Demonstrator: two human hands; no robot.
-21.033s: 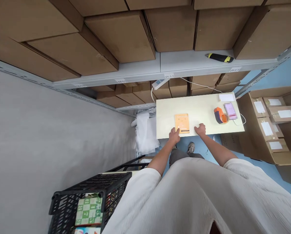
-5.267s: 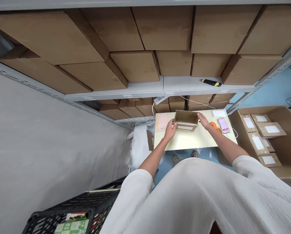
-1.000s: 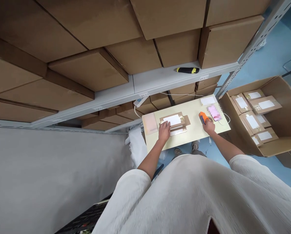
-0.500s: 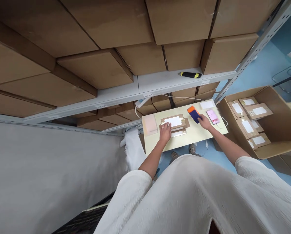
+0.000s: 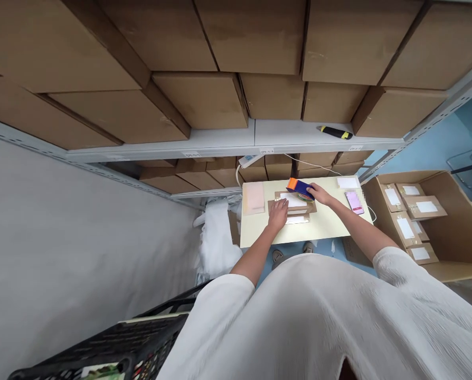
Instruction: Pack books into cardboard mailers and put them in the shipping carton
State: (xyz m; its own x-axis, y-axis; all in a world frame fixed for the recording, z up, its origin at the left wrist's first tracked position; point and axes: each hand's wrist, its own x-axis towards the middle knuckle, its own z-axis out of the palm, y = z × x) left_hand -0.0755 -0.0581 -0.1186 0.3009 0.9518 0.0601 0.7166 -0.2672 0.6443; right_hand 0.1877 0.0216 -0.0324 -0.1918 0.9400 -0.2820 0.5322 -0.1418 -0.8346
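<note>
On the pale yellow table lie a few flat cardboard boxes with white labels, partly stacked; the top cardboard box (image 5: 293, 199) is partly covered by my hands. My left hand (image 5: 278, 213) rests on its left end, fingers laid over the edge of the label. An orange and dark-blue tape dispenser (image 5: 301, 189) is gripped in my right hand (image 5: 318, 193). It is held tilted over the right part of the top box, its orange end pointing left. Whether it touches the box I cannot tell.
A pink-white stack of sheets (image 5: 253, 198) lies at the table's left, a phone (image 5: 354, 202) at its right. A large carton (image 5: 463, 221) holding labelled boxes stands to the right. A shelf edge (image 5: 220, 149) with a cutter (image 5: 334, 132) runs beyond. A black crate (image 5: 149, 338) sits lower left.
My right hand has brought the tape dispenser leftward, from beside the boxes to above the top one. My left hand stays on the box. The whole view has shifted and turned slightly.
</note>
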